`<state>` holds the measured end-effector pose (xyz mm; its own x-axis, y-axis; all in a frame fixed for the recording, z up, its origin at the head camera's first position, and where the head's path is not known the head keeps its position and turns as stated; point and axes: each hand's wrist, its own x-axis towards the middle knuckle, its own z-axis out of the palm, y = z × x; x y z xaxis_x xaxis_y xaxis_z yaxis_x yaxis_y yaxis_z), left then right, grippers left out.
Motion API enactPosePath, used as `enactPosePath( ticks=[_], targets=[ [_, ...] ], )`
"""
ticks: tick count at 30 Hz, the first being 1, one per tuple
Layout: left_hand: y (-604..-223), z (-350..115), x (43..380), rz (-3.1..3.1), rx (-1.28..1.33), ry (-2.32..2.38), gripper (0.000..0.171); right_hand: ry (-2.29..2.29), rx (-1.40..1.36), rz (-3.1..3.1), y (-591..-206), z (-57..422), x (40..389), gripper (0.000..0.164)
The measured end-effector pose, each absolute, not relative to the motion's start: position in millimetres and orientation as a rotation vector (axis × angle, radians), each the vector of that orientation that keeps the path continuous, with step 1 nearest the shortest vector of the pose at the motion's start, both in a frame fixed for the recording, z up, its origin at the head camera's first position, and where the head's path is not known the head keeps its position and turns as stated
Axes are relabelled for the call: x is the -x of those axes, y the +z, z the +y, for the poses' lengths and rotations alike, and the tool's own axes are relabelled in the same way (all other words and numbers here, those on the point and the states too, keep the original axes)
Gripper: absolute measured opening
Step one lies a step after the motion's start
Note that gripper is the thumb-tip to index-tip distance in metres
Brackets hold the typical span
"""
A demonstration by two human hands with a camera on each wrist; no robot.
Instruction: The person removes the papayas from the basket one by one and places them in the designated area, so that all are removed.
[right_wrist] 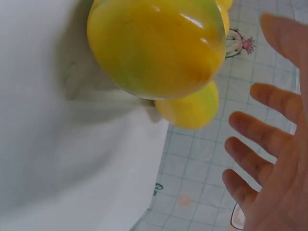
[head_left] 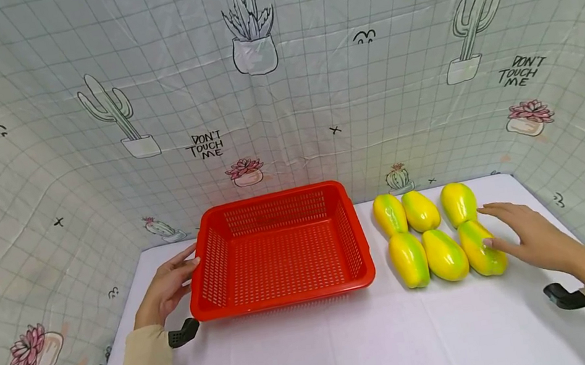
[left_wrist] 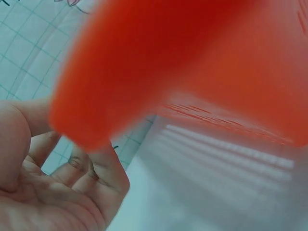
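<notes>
A red plastic basket (head_left: 286, 299), rectangular with slotted walls, stands left of the middle of the table. My left hand (head_left: 164, 291) holds its left rim, thumb and fingers around the edge; the left wrist view shows the hand (left_wrist: 72, 187) beside the blurred red rim (left_wrist: 96, 110). To the right lie several glossy yellow-green papayas in two rows. My right hand (head_left: 536, 235) hovers with spread fingers at the front right papaya (head_left: 478, 250), near the back right papaya (head_left: 458, 203). In the right wrist view, a gap separates the fingers (right_wrist: 260, 130) from the papaya (right_wrist: 159, 48).
Other papayas, such as the front left papaya (head_left: 409, 259) and back left papaya (head_left: 389, 215), sit between the basket and my right hand. A white cloth covers the table (head_left: 349, 349). Grid-patterned fabric walls (head_left: 303, 100) rise behind and at both sides.
</notes>
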<state>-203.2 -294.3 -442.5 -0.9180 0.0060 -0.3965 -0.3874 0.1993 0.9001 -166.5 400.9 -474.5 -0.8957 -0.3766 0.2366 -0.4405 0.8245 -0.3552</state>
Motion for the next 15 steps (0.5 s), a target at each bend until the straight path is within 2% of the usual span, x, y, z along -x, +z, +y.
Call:
enactPosePath(
  ticks=[6, 15],
  targets=[
    [-447.7, -294.8, 201.3, 2.208, 0.347, 1.767, 0.064, 0.584, -0.486, -2.843, -476.2, 401.1, 171.1, 0.054],
    [-452.0, -295.8, 196.3, 2.264, 0.363, 1.680, 0.064, 0.622, -0.397, -2.842, -481.7, 406.7, 174.1, 0.050]
  ],
)
